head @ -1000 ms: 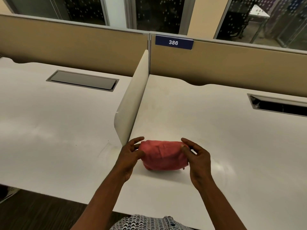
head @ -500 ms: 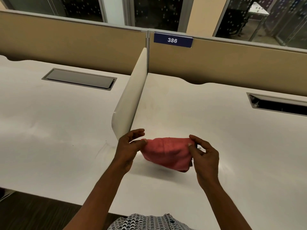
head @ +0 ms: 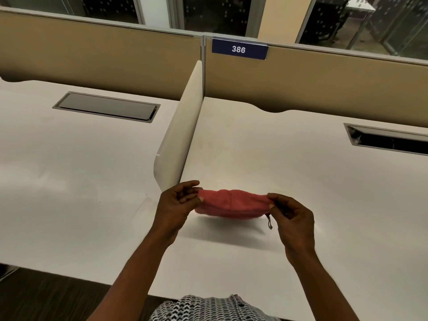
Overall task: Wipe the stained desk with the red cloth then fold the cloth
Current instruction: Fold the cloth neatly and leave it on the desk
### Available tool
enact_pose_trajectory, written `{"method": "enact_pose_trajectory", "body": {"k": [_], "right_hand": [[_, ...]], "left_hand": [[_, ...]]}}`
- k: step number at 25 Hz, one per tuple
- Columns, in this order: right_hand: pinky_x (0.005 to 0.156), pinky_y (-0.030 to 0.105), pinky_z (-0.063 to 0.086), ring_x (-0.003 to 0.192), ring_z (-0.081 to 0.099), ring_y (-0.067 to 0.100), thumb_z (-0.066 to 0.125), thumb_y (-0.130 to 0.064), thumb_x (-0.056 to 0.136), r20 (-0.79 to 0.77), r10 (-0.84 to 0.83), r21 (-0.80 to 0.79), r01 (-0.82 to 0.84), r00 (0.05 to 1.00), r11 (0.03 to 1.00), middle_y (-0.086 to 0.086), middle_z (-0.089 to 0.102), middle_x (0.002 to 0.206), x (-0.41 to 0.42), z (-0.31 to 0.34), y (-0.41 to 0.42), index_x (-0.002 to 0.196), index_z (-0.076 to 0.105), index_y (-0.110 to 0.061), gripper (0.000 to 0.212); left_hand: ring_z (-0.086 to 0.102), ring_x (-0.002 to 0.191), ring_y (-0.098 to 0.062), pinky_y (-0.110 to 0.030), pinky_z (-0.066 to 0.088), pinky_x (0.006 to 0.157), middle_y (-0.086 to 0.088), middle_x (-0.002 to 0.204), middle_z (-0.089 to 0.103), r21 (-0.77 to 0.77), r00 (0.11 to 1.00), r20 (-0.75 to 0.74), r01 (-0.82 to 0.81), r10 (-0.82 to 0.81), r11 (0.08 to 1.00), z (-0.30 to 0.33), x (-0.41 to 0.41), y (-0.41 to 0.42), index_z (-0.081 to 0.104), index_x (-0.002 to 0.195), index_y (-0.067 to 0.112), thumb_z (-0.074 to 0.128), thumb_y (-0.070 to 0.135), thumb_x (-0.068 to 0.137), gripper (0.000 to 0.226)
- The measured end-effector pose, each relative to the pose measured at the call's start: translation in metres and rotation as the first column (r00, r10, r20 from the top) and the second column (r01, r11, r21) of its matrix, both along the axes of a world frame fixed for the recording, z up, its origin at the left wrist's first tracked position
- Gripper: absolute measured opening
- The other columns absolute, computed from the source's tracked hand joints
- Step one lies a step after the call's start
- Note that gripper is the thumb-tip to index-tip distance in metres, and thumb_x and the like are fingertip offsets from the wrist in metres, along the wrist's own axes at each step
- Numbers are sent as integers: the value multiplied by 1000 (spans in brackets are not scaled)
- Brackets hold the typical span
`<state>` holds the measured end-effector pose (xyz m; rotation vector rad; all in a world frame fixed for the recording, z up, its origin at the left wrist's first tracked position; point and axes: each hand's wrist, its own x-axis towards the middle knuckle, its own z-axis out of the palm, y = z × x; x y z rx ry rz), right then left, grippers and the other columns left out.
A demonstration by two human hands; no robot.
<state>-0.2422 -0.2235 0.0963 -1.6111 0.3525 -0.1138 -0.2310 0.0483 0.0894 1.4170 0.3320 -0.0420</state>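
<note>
The red cloth point(head: 231, 203) hangs stretched between both hands, lifted a little above the white desk point(head: 289, 172), with its shadow on the surface below. My left hand point(head: 177, 205) pinches the cloth's left end between thumb and fingers. My right hand point(head: 293, 216) pinches the right end, where a small dark loop dangles. The cloth looks doubled over, seen nearly edge-on. Faint smudges mark the desk farther back near the divider.
A white divider panel point(head: 178, 144) rises just left of my left hand, separating a second desk point(head: 69, 172). Tan partition walls point(head: 324, 79) with a "386" plate point(head: 238, 49) close the back. Cable hatches sit at back left point(head: 106, 107) and back right point(head: 389, 141).
The cloth rose off the desk and was pulled out wider and flatter between the hands. My hands moved apart, the right one going farther right.
</note>
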Motion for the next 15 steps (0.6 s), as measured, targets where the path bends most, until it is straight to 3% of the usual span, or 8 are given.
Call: {"method": "enact_pose_trajectory", "body": {"k": [3,6,11,15], "right_hand": [[71,17,52,88,72,5,65,12,91,-48,-17,61,19,999,998,-9,81,95,5,-3,-1,99,80,-21,38],[61,21,44,79,67,5,62,14,91,-120,14,126,1,993,992,-9,80,89,10,-4,1,99,79,-15,35],[63,24,46,77,65,11,61,13,92,-115,36,179,-15,993,984,-3,80,92,10,-2,0,102,78,-11,31],[68,22,49,85,70,9,63,10,93,-102,34,135,-20,994,991,-9,81,94,11,-1,-6,101,79,-18,33]], "left_hand": [[75,101,-18,-27,59,91,-7,101,79,11,998,57,-36,35,999,-2,4,-1,76,112,17,73,0,88,29],[75,99,-21,-27,60,87,-12,101,79,-85,997,33,-65,68,994,-5,6,-4,76,111,12,68,-3,91,27],[71,111,-27,-27,60,86,-15,116,75,-155,987,-130,70,-91,985,-13,0,-3,72,119,10,67,-9,90,35],[74,106,-27,-33,60,89,-11,108,78,-74,979,-116,158,-165,985,-15,-6,-1,75,116,13,67,-7,90,33]]}}
